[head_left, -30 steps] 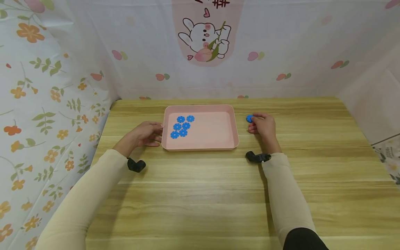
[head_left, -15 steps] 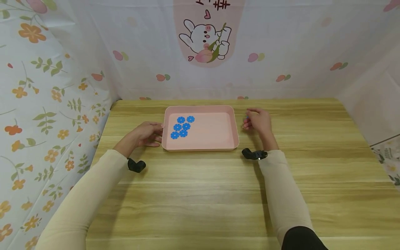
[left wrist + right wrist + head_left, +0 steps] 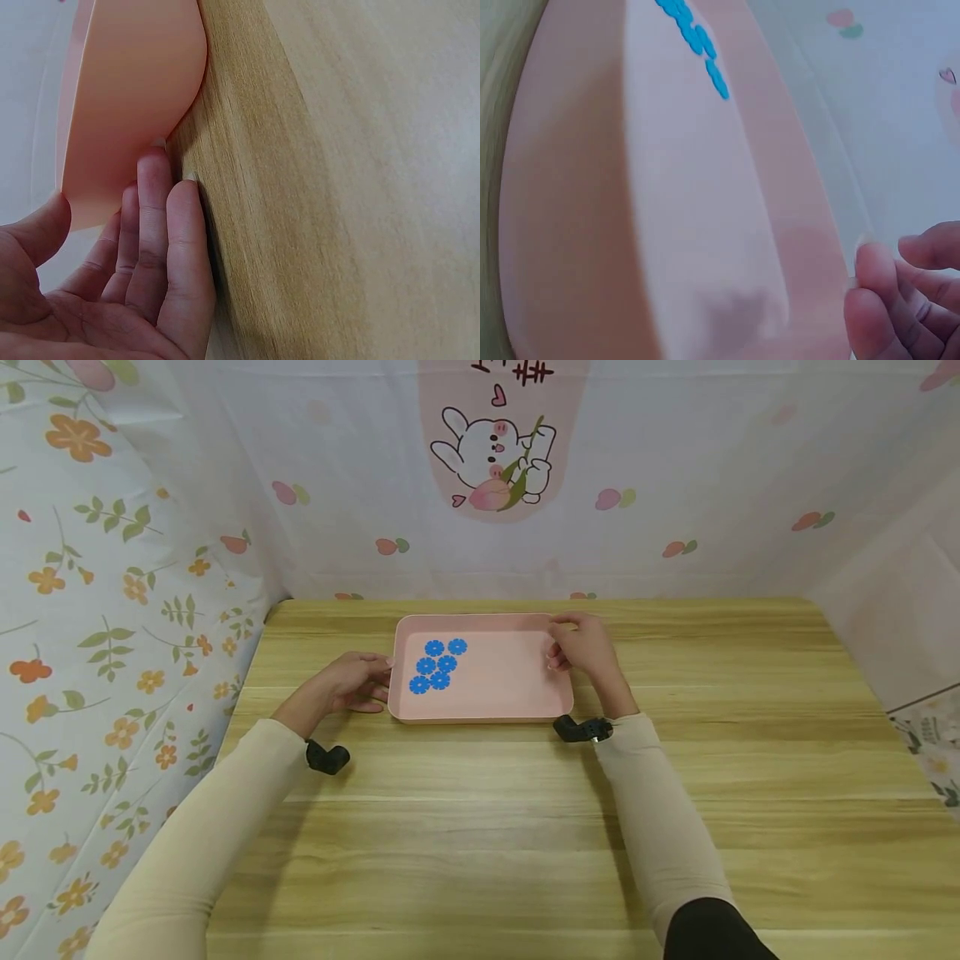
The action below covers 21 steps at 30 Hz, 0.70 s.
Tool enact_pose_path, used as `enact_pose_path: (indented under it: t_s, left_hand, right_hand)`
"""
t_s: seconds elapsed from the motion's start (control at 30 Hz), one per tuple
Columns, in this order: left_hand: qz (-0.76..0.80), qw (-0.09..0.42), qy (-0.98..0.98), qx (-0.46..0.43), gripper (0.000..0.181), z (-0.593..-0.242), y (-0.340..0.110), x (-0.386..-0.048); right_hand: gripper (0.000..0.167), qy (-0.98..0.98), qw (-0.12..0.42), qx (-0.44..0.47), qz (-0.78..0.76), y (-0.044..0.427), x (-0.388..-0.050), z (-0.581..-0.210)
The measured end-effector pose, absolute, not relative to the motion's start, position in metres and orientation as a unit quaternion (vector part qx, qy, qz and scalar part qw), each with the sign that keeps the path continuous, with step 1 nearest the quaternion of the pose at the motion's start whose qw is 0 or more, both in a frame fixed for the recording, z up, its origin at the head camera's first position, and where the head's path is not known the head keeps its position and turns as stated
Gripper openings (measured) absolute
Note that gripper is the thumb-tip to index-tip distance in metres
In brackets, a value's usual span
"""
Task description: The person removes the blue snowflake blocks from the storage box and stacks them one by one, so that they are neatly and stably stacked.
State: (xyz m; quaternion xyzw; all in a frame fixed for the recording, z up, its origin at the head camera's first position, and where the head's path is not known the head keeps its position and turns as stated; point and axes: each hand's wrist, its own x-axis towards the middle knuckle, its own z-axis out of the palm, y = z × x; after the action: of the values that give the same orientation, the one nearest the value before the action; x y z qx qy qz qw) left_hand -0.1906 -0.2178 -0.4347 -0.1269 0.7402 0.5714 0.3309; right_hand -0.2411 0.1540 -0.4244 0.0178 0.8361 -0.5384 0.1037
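Note:
A pink tray [image 3: 487, 708] lies on the table, with several blue notched discs [image 3: 426, 665] grouped flat at its left side. At the tray's left end is my left hand [image 3: 348, 683]; the left wrist view shows thumb [image 3: 52, 221] at the rim and nearly straight fingers [image 3: 154, 202] against the outer wall. My right hand [image 3: 587, 650] hangs over the tray's right end, thumb and fingers bent together. In the right wrist view its fingertips [image 3: 877, 262] are by the far rim. The blue disc seen between them earlier is hidden now.
The wooden table [image 3: 465, 827] extends in front of the tray and to both sides. Behind it hangs a pale printed cloth [image 3: 337, 468], and a flowered cloth [image 3: 120, 652] rises along the left edge. Both wrists carry black devices.
My right hand has moved left from beside the tray to above its right end, and the blue disc it pinched has gone from sight. My left hand and the tray have not moved.

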Motion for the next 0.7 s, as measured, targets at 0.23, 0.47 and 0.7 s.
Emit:
enact_pose_path:
  t_s: [0.23,0.47,0.7]
  left_hand:
    - [0.571,0.33,0.742,-0.124,0.047,-0.435,-0.218,-0.19]
    - [0.571,0.329,0.741,-0.126,0.046,-0.436,-0.218,-0.191]
    - [0.57,0.327,0.743,-0.13,0.046,-0.435,-0.218,-0.191]
  right_hand:
    - [0.035,0.843,0.127,-0.011,-0.523,0.132,-0.237,-0.427]
    - [0.035,0.85,0.142,-0.067,-0.503,0.111,-0.235,-0.433]
    - [0.036,0.872,0.169,-0.099,-0.449,0.092,-0.232,-0.438]
